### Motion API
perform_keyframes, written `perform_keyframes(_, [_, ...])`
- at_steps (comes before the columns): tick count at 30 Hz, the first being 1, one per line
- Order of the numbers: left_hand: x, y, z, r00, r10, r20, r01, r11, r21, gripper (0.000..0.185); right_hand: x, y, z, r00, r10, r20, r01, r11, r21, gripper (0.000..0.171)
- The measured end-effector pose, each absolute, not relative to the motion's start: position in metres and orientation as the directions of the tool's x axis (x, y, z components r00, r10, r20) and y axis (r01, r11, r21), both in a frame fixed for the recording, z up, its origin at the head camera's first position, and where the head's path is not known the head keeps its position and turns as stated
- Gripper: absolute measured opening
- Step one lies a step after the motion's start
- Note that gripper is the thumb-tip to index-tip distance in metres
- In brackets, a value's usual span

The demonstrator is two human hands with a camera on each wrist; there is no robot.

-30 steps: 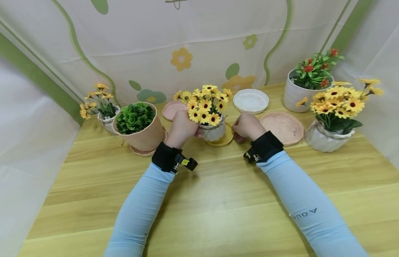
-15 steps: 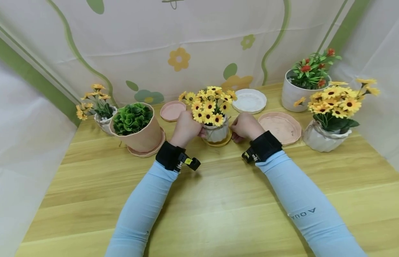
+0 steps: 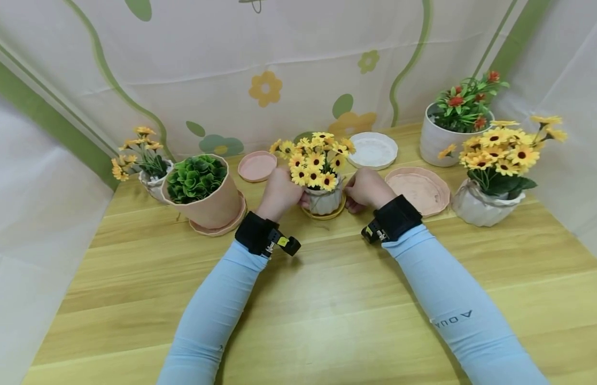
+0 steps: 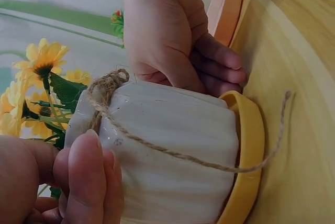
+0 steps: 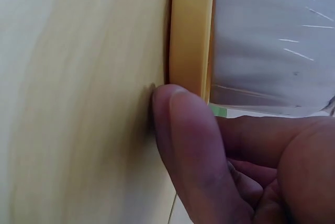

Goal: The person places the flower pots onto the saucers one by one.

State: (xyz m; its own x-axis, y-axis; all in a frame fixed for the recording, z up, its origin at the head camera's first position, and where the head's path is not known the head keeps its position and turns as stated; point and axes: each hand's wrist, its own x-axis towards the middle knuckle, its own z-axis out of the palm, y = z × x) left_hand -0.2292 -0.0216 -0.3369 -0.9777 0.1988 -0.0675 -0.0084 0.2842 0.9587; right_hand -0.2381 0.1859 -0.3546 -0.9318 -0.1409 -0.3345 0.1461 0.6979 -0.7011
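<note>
Bright, soft light from above fills the head view, leaving pale glare on the tabletop (image 3: 322,315) and soft shadows beside the sleeves (image 3: 216,305), with wide-angle stretching toward the edges. Small glints mark the white pot (image 4: 167,135) in the left wrist view; the right wrist view is dimmer and blurrier.

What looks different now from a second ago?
The left hand shifted the middle flowerpot slightly right; it now sits more centrally on the yellow saucer. That hand kept its hold. The right hand stayed beside the saucer, and the pink pot stayed put.
</note>
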Motion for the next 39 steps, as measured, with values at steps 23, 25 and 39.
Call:
perform_keyframes(23, [-0.235,-0.022,-0.348,-0.968,0.214,-0.134,-0.070,0.284,0.956,0.021,-0.240,0.185,-0.354,-0.929,-0.125,-0.349,0.164,0.706,-0.689,0.024])
perform_keyframes(25, [-0.235,-0.022,-0.349,-0.967,0.215,-0.134,-0.070,0.285,0.956,0.019,-0.241,0.185,-0.354,-0.929,-0.124,-0.348,0.161,0.711,-0.684,0.024])
perform_keyframes(39, [-0.236,-0.025,-0.350,-0.960,0.236,-0.148,-0.079,0.280,0.957,0.025,-0.240,0.185,-0.355,-0.927,-0.123,-0.354,0.177,0.689,-0.703,0.022])
